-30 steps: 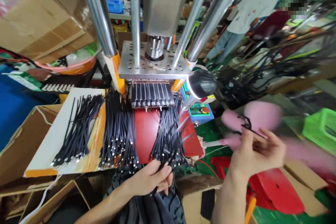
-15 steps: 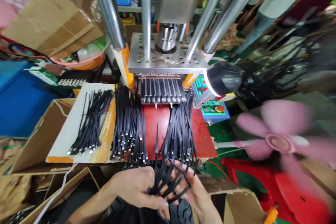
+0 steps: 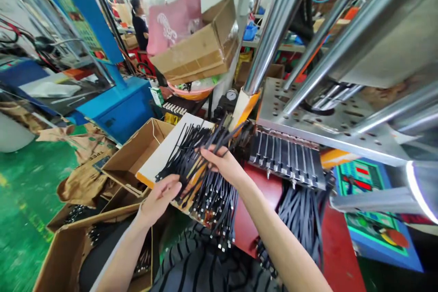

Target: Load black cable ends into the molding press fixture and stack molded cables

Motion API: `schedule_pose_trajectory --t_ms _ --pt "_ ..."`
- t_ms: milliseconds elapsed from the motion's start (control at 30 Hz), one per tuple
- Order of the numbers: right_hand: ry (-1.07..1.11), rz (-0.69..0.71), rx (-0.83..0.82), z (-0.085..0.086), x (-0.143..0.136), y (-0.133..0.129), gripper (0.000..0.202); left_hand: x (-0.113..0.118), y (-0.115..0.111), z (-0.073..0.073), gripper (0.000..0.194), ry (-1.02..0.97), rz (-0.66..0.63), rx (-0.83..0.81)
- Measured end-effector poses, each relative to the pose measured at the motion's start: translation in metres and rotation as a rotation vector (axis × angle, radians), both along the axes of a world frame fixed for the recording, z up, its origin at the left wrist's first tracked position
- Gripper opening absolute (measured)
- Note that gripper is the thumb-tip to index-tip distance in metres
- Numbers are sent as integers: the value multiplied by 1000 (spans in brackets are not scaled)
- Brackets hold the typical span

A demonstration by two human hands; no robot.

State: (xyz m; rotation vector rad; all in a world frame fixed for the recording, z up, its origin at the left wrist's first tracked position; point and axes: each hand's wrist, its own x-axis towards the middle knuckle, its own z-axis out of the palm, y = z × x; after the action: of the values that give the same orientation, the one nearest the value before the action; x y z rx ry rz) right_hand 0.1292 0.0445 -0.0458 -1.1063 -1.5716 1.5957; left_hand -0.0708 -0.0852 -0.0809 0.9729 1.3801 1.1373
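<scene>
A loose bundle of thin black cable-like strips (image 3: 196,182) spans my two hands above the left side of the work surface. My left hand (image 3: 160,200) is closed around the lower end. Fingers of my right hand (image 3: 219,160) grip the upper part, from which the tips stick out up and right. Just behind lies a pile of similar strips (image 3: 191,139) on the white board (image 3: 157,155). Right of the bundle, more strips with small silvery ends (image 3: 219,210) hang over the front edge.
A steel press (image 3: 294,105) stands at right, with a row of strips in its fixture (image 3: 287,157). More strips (image 3: 301,214) lie below it on the red board (image 3: 249,228). Cardboard boxes (image 3: 137,155) stand at left. A control box (image 3: 379,228) is at right. Another person (image 3: 139,25) is far back.
My view has turned left. Both hands have moved, with the strips, from the front of the red board over to the pile on the white board.
</scene>
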Motion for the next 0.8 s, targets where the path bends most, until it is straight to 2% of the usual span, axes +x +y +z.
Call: schedule_pose_trajectory --t_ms 100,167,200,267,333,367,433,500,600,700,800 --pt "-139 -57 65 1 -26 42 50 -10 18 -6 70 37 143 71" --pt "-269 -122 101 -3 -18 44 40 -16 27 -11 73 105 177 90" --pt "-333 -152 120 -6 -5 35 34 -18 30 -14 73 143 171 91" --pt "-450 -190 155 -18 31 -1 28 -22 31 -21 72 208 128 94" --pt "-569 -190 168 -37 71 -54 28 -25 33 -28 72 258 78 100" --pt "-700 -205 228 -49 87 -83 30 -27 35 -31 73 278 55 100" --pt "-872 -252 314 -72 105 -135 29 -29 42 -33 76 323 31 96" --pt "-953 -274 360 -90 102 -172 20 -30 53 -33 78 413 43 97" --pt "-1097 -299 345 -93 78 -192 11 -28 64 -27 74 649 42 130" --pt "-1217 -259 230 -77 61 -185 8 -20 65 -20 71 818 -81 154" --pt "-1253 -219 117 -63 61 -178 9 -11 67 -15 67 881 -186 149"
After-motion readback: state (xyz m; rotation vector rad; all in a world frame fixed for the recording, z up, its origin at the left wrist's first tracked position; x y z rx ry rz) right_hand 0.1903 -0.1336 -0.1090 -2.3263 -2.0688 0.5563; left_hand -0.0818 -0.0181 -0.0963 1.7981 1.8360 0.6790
